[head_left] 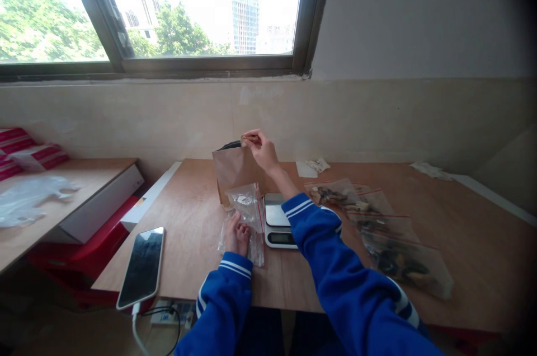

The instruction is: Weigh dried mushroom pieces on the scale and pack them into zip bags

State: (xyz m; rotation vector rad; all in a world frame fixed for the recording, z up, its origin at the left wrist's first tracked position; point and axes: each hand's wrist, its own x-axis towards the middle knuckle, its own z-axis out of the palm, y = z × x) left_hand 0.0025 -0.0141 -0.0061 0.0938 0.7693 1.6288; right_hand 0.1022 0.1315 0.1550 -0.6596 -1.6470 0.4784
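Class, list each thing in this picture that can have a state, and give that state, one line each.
right hand: raised, pinching the top edge of the paper bag
kraft paper bag: upright on the table, dark contents showing at its mouth
left hand: resting on the clear plastic bag
clear plastic bag: crumpled
digital kitchen scale: nothing on its platform
smartphone: face up, screen dark, cable plugged in
zip bags: lying flat, holding dark and pale pieces
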